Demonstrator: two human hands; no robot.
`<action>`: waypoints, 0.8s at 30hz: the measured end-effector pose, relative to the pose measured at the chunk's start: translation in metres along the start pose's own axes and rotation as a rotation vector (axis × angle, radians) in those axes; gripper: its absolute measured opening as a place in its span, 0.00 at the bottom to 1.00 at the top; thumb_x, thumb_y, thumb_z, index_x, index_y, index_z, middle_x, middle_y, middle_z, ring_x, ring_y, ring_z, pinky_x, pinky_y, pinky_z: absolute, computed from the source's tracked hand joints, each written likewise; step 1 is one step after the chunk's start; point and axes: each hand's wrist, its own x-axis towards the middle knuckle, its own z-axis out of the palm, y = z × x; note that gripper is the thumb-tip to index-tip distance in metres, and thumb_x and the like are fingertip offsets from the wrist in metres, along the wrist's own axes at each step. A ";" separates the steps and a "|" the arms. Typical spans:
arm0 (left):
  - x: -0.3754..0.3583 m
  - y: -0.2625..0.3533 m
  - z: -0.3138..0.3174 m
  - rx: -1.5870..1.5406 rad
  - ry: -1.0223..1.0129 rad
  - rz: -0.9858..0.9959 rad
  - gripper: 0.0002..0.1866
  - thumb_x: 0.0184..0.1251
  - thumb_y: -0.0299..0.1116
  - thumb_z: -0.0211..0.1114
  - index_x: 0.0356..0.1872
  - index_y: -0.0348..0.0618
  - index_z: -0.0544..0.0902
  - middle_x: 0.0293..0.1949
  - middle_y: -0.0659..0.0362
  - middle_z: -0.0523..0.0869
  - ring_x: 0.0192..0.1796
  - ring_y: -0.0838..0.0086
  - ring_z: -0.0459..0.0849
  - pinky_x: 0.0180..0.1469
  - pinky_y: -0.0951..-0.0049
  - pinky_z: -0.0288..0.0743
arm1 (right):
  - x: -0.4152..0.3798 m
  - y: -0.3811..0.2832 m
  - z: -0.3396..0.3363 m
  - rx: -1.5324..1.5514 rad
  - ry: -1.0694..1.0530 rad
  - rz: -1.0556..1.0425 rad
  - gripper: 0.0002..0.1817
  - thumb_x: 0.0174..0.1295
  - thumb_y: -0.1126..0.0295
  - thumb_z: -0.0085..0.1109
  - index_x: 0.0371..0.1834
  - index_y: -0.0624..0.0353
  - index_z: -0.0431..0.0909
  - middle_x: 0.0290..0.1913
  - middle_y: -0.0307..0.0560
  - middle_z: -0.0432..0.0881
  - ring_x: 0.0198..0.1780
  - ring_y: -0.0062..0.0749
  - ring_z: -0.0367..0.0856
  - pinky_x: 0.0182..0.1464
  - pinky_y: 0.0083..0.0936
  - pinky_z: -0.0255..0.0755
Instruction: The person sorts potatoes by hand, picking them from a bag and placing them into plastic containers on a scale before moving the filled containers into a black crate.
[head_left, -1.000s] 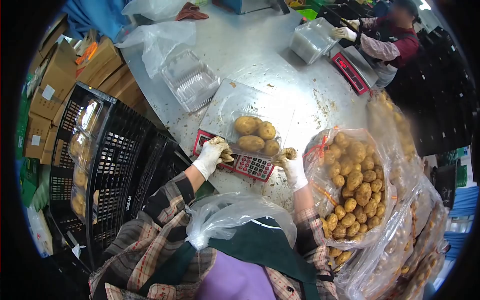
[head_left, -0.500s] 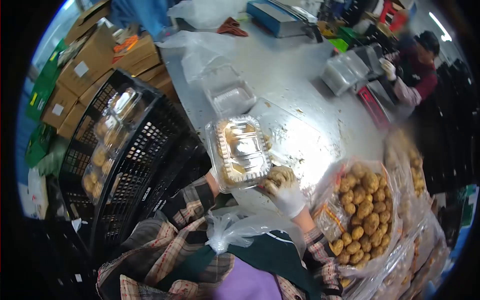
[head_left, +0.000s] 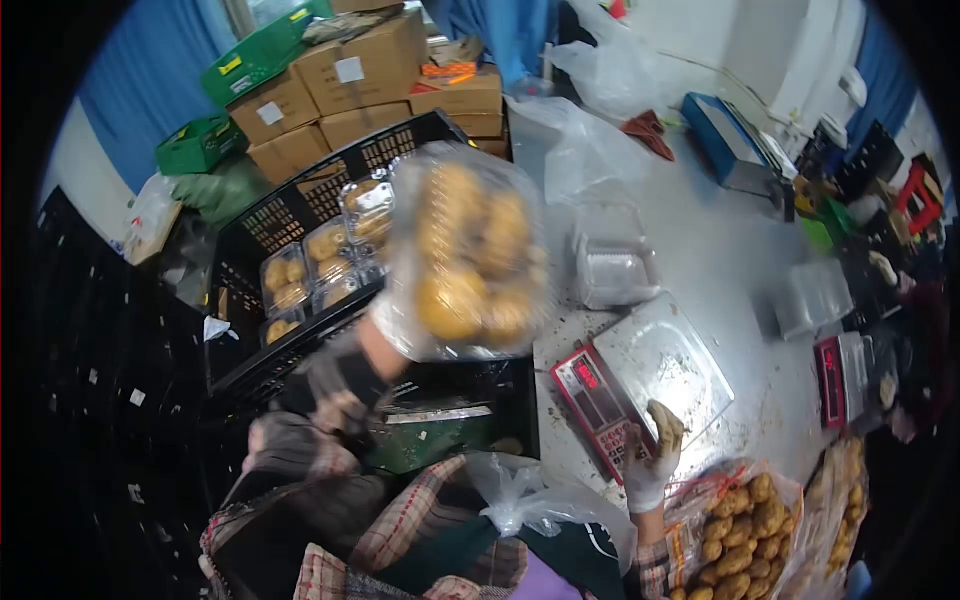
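My left hand (head_left: 395,325), in a white glove, grips a clear plastic clamshell box of potatoes (head_left: 470,250), blurred by motion. The box is lifted up beside the black crate (head_left: 290,345), partly covering its right end. Most of the left fingers are hidden behind the box. My right hand (head_left: 652,465), in a soiled white glove, is over the lower edge of the red digital scale (head_left: 605,415), fingers apart and nothing in them. On the metal plate of the scale (head_left: 670,360) lie only bits of dirt.
Several filled potato boxes (head_left: 330,250) sit inside the crate. Open clear boxes (head_left: 615,275) stand behind the scale. A bag of loose potatoes (head_left: 740,535) is at the lower right. Cardboard cartons (head_left: 370,65) are stacked behind the crate. A co-worker's second scale (head_left: 835,380) stands farther right.
My view has swung left. The left hand has carried the potato box from over the scale toward the crate. My right hand has come away from the box, uncovering the scale.
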 end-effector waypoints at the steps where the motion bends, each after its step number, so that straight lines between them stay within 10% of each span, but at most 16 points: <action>1: -0.002 -0.027 -0.006 0.079 0.010 -0.030 0.27 0.71 0.51 0.49 0.65 0.47 0.69 0.63 0.55 0.72 0.65 0.60 0.69 0.66 0.58 0.65 | -0.007 0.005 0.000 0.022 0.007 0.033 0.25 0.51 0.80 0.61 0.56 0.60 0.73 0.49 0.52 0.79 0.51 0.47 0.77 0.56 0.38 0.70; 3: -0.026 -0.082 0.002 0.070 -0.090 -0.110 0.22 0.69 0.46 0.53 0.60 0.48 0.73 0.60 0.57 0.75 0.63 0.61 0.71 0.65 0.62 0.66 | -0.029 0.016 -0.002 0.038 -0.017 0.139 0.22 0.55 0.79 0.59 0.56 0.62 0.73 0.50 0.53 0.78 0.51 0.46 0.77 0.55 0.37 0.70; 7: -0.144 -0.221 0.064 -2.349 0.106 -0.929 0.20 0.73 0.46 0.49 0.54 0.42 0.76 0.52 0.54 0.80 0.55 0.61 0.78 0.56 0.54 0.75 | -0.065 0.028 -0.007 0.126 0.009 0.370 0.16 0.63 0.79 0.54 0.55 0.65 0.72 0.52 0.51 0.74 0.52 0.36 0.76 0.53 0.27 0.73; 11: -0.212 -0.258 0.065 -1.498 -0.009 -2.070 0.27 0.71 0.58 0.49 0.52 0.45 0.78 0.48 0.53 0.81 0.50 0.60 0.81 0.50 0.54 0.78 | -0.076 0.034 -0.012 0.148 0.077 0.422 0.17 0.64 0.75 0.56 0.56 0.67 0.72 0.51 0.53 0.76 0.48 0.37 0.78 0.52 0.29 0.72; 14: -0.260 -0.273 0.105 -1.134 -0.268 -2.053 0.22 0.71 0.53 0.51 0.47 0.45 0.80 0.41 0.56 0.84 0.41 0.65 0.82 0.44 0.60 0.79 | -0.076 0.032 -0.012 0.165 0.106 0.452 0.17 0.64 0.75 0.56 0.55 0.67 0.72 0.50 0.52 0.76 0.46 0.35 0.78 0.51 0.27 0.72; 20: -0.202 -0.234 0.086 -1.475 -0.273 -1.856 0.15 0.72 0.46 0.50 0.40 0.46 0.78 0.35 0.57 0.84 0.34 0.66 0.82 0.35 0.63 0.77 | -0.093 0.036 -0.014 0.105 0.068 0.492 0.16 0.64 0.78 0.53 0.55 0.67 0.73 0.49 0.50 0.77 0.48 0.33 0.78 0.52 0.26 0.71; 24: -0.061 -0.102 0.037 -1.765 -0.014 -1.085 0.24 0.75 0.44 0.47 0.63 0.36 0.68 0.60 0.50 0.76 0.59 0.64 0.77 0.59 0.64 0.73 | -0.099 0.033 -0.014 0.091 0.067 0.601 0.16 0.62 0.81 0.53 0.53 0.66 0.74 0.48 0.51 0.78 0.50 0.35 0.77 0.55 0.27 0.70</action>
